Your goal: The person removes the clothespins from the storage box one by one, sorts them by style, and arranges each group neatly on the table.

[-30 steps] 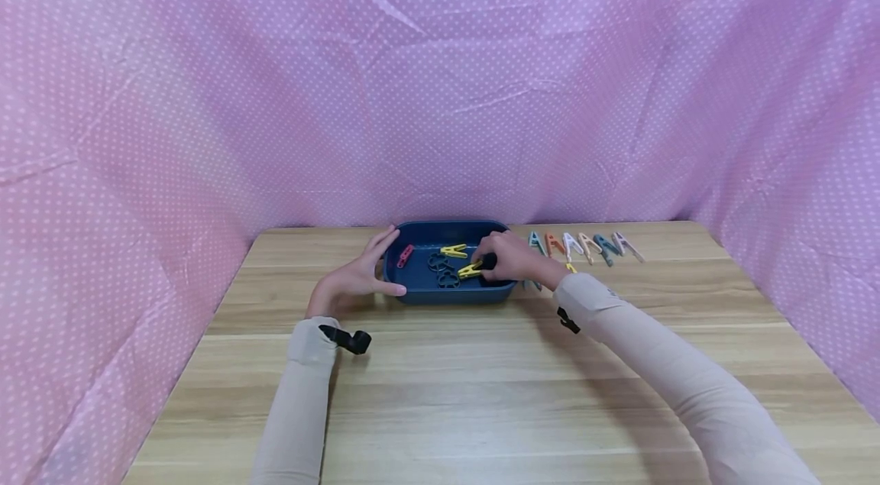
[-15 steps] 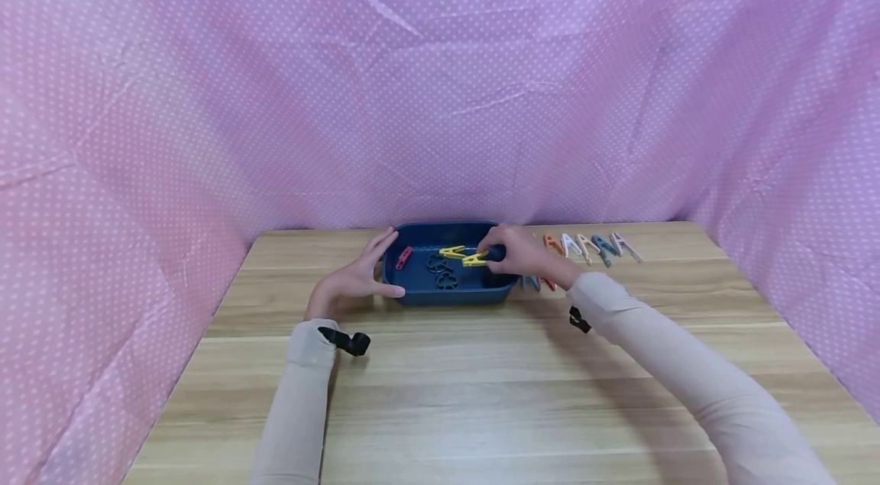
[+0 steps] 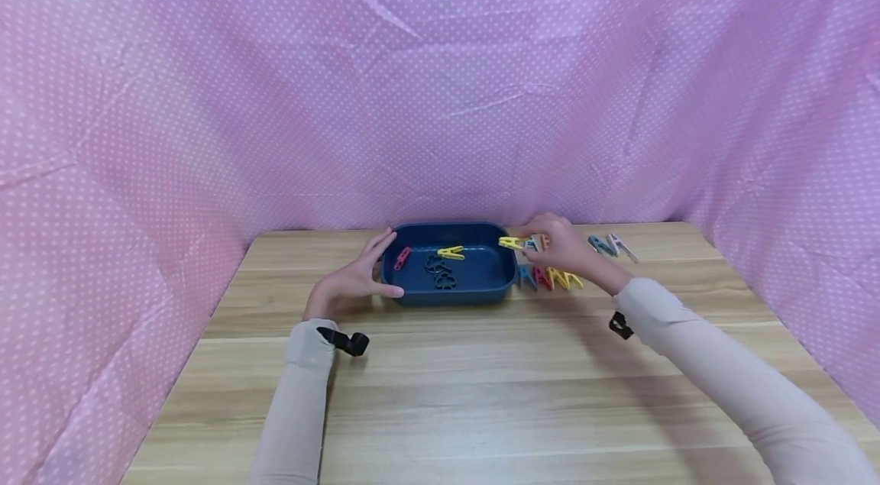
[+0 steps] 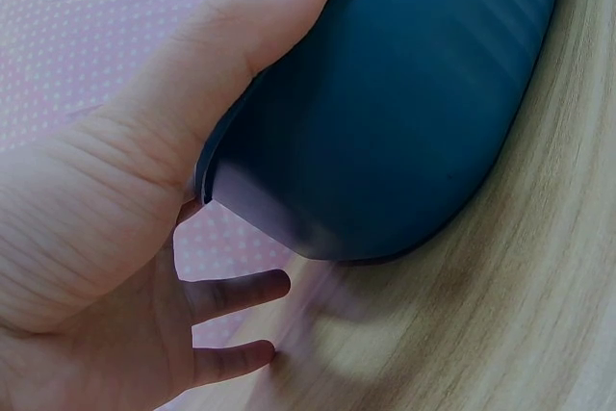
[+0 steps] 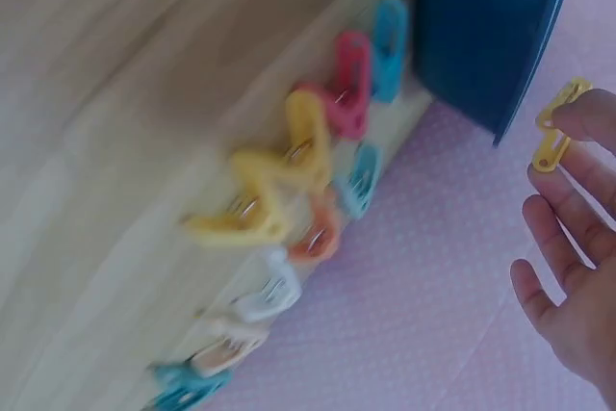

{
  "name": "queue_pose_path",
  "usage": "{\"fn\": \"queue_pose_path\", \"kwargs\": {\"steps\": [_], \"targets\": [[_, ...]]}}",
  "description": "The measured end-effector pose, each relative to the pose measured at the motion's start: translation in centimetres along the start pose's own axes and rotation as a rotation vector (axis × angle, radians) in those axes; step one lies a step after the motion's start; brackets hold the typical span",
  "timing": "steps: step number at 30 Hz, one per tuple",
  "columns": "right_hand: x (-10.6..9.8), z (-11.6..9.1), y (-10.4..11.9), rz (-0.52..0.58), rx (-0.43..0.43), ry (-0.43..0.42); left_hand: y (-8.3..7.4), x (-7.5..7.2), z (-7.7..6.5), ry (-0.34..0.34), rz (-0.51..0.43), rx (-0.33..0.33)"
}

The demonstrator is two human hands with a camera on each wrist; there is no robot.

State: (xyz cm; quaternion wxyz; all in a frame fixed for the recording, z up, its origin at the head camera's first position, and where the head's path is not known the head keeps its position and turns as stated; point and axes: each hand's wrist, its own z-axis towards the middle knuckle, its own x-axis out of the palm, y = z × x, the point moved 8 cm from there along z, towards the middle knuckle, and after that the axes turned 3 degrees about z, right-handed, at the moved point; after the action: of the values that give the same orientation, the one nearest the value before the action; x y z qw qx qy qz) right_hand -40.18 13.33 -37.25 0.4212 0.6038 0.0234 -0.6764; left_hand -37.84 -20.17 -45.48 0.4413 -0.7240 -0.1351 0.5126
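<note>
creased pink cloth point(image 3: 440, 103) with white dots behind both grips, pale wood-grain table point(image 3: 440, 386) below them

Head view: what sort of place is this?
Probably a makeshift tabletop booth: pink dotted cloth hangs behind and beside a wood-grain table, which bears a dark-blue tub.

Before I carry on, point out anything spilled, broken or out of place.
Nothing stands out: the tub sits upright, clips beside it lie in two rows, and the right grip holds a yellow clip.
</note>
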Motion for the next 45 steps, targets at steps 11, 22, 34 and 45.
{"fn": "queue_pose_path", "kwargs": {"steps": [11, 22, 34, 45], "targets": [[-2.3, -3.8, -4.4, -0.114, 0.109, -0.051, 0.0, -0.2, 0.0, -0.012, 0.001, 0.019], [-3.3, -6.6, -7.3, -0.184, 0.131, -0.072, -0.2, -0.1, 0.1, -0.008, 0.002, 0.014], [-3.0, -8.2, -8.1, -0.232, 0.102, -0.060, 0.0, -0.1, 0.1, -0.008, 0.018, 0.006], [-2.1, -9.0, -9.1, -0.218, 0.151, -0.024, -0.2, -0.1, -0.1, -0.009, 0.018, 0.027]]}}
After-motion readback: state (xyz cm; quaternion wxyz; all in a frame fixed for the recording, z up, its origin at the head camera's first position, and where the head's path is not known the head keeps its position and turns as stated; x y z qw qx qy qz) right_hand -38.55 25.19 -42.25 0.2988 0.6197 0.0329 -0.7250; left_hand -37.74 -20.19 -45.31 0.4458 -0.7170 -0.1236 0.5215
